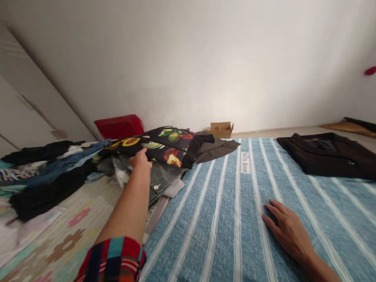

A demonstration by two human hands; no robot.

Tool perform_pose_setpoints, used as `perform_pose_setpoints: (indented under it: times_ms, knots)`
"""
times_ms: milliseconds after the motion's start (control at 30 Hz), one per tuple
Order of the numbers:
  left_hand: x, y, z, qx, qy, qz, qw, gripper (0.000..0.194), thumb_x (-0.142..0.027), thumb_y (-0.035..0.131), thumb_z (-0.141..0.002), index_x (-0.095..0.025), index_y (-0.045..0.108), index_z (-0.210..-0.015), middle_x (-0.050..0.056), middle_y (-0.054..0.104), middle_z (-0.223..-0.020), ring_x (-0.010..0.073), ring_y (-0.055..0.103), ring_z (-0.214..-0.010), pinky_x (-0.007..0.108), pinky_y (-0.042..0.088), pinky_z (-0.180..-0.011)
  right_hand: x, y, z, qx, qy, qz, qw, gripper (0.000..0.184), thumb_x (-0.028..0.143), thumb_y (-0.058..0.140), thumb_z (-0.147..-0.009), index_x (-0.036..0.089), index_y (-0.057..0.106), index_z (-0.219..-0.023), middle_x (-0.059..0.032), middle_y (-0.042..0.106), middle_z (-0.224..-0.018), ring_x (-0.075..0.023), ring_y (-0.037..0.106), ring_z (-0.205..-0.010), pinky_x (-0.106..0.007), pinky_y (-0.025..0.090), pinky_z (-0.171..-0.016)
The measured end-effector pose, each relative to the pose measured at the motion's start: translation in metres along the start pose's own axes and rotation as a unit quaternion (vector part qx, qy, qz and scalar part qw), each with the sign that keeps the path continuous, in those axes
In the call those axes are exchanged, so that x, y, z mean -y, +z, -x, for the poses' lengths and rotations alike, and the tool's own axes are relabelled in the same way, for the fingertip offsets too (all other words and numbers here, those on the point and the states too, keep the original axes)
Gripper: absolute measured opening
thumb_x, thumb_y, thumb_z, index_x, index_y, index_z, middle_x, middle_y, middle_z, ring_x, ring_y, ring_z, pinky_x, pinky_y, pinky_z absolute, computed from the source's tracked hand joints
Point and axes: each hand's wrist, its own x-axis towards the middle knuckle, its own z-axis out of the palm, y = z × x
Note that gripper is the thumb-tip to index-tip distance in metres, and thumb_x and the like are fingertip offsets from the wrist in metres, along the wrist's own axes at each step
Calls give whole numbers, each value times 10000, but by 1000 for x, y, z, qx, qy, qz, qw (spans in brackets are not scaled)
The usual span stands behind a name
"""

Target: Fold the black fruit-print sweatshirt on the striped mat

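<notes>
Striped blue sheet (217, 231) lies under the right hand (289, 231), spread flat; the left hand (140, 159), fingers curled, rests on a fruit-print shirt (152, 147) atop a clothes pile (49, 176); label (244, 162) reads "With love"; white wall (188, 58) behind

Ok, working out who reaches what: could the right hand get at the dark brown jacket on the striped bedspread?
Probably yes, with a stretch: the right hand lies on the blue striped bedspread, and only striped cloth separates it from the dark brown jacket further ahead.
</notes>
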Motion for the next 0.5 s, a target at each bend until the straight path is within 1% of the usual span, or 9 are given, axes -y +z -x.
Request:
perform_pose_setpoints:
  times_ms: [100,167,233,300,400,467,500]
  knots:
    - [-7,1,-11,-1,-4,9,1000,344,-118,580,-754,-161,319,-974,1,507,-875,138,569,-720,305,512,-551,0,2,0,1,1,-5,1000,488,450,364,-875,138,611,-1156,-118,514,-1287,-287,450,-1196,-448,339,-1012]
    - [-15,1,-15,7,7,4,1000,344,-112,583,-746,-144,314,-959,-20,489,-828,131,551,-697,316,506,-551,1,2,0,1,4,-7,1000,485,446,367,-876,136,612,-1157,-116,515,-1288,-281,451,-1197,-444,340,-1015]
    - [-25,2,-16,11,36,-8,999,319,-121,580,-747,-129,327,-942,-30,479,-798,134,530,-702,340,503,-572,2,2,-1,1,6,-7,1000,481,444,372,-875,138,612,-1158,-113,516,-1290,-277,451,-1199,-441,338,-1019]
    - [-40,6,-15,8,90,-22,996,267,-149,576,-757,-113,363,-914,-28,488,-800,135,498,-739,354,495,-635,2,1,-1,3,6,-7,1000,478,444,377,-873,141,613,-1159,-112,515,-1292,-275,449,-1201,-439,337,-1021]
    - [-70,16,-4,9,205,-37,978,216,-184,592,-754,-76,445,-870,-11,527,-864,121,449,-797,326,453,-771,1,2,-1,3,8,-9,1000,482,447,377,-872,139,614,-1158,-116,513,-1293,-277,453,-1198,-441,338,-1020]
    - [-90,21,15,24,280,-44,959,235,-207,616,-742,-52,497,-873,1,558,-904,116,443,-814,302,424,-829,0,4,-1,-1,11,-13,1000,483,447,379,-870,136,616,-1154,-120,513,-1292,-281,458,-1193,-445,337,-1020]
    - [-98,22,30,36,314,-49,947,250,-225,627,-738,-46,520,-875,3,575,-905,119,448,-823,298,414,-849,0,5,-1,-3,11,-17,1000,482,447,383,-867,134,619,-1148,-122,515,-1290,-284,460,-1191,-448,336,-1020]
